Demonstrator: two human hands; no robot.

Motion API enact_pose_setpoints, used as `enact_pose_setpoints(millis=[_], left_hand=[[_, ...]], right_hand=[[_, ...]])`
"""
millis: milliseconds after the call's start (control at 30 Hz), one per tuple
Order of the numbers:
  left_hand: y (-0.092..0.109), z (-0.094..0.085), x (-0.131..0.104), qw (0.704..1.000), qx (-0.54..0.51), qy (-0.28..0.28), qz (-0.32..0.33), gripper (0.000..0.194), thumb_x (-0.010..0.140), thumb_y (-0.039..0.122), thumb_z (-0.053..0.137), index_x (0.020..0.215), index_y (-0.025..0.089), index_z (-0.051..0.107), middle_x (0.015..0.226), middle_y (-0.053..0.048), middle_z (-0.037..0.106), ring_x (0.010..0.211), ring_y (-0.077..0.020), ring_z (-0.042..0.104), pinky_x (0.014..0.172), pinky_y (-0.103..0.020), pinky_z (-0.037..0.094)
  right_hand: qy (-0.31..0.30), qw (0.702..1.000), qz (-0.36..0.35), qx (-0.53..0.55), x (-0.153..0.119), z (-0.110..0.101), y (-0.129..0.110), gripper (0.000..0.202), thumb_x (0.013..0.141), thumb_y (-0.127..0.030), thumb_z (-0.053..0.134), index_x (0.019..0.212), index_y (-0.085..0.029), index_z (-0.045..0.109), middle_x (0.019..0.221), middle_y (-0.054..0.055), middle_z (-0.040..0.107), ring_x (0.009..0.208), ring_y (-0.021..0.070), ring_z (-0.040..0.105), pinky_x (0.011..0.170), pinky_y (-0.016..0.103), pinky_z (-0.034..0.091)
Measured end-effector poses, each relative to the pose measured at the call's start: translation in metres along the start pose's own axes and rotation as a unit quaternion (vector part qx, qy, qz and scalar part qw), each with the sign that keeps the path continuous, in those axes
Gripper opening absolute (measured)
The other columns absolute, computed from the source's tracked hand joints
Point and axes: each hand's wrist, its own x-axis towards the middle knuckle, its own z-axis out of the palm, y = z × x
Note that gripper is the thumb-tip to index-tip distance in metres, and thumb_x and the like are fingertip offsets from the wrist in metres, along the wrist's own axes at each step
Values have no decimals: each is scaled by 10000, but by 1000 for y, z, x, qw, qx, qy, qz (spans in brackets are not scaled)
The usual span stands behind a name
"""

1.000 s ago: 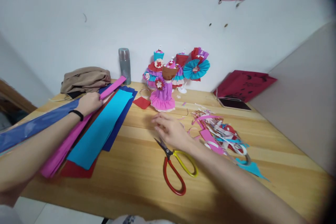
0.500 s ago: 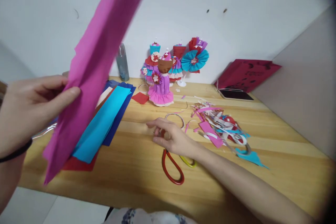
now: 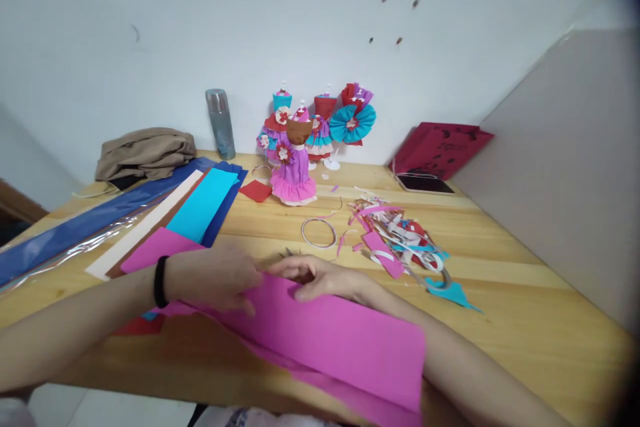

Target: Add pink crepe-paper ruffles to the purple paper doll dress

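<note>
A long folded strip of pink paper lies slantwise in front of me, over the table's front edge. My left hand, with a black band at the wrist, is closed on its left part; the fingers are a little blurred. My right hand curls at the strip's upper edge, thumb on the pink paper and fingers behind it. Both hands are close together. The scissors are mostly hidden, with only grey tips showing behind my right hand. Light blue paper and more coloured sheets lie at the left.
Paper dresses on small stands are at the back, beside a grey bottle. Brown cloth lies back left. Wire rings, paper scraps, a phone and a dark pink bag are on the right.
The pink strip has come down from its raised position at the left to the front middle. My left hand has moved right with it, and my right hand now touches the paper.
</note>
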Motion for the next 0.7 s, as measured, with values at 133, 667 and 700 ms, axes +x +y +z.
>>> enact_pose_setpoints(millis=[133,667,700], left_hand=[[-20,8,21,994,-72,-8,-85,207,920,221,594,752,150,693,732,-41,704,624,-141,579,546,-273,299],[-44,40,41,973,-220,-72,18,188,761,200,723,670,153,565,618,28,524,607,-118,451,588,-255,284],[-43,39,40,975,-208,-80,20,201,758,168,708,651,157,538,611,29,511,604,-119,442,587,-260,281]], right_hand=[[-4,1000,-19,-6,13,-8,29,490,700,-393,875,1132,-210,730,1235,61,698,1202,178,617,1096,334,400],[308,944,-87,-81,7,8,23,267,824,-422,662,932,-178,647,756,-6,655,489,74,509,462,222,368],[351,928,-94,-83,7,5,23,261,816,-414,653,930,-180,643,745,-10,647,480,71,497,460,223,365]])
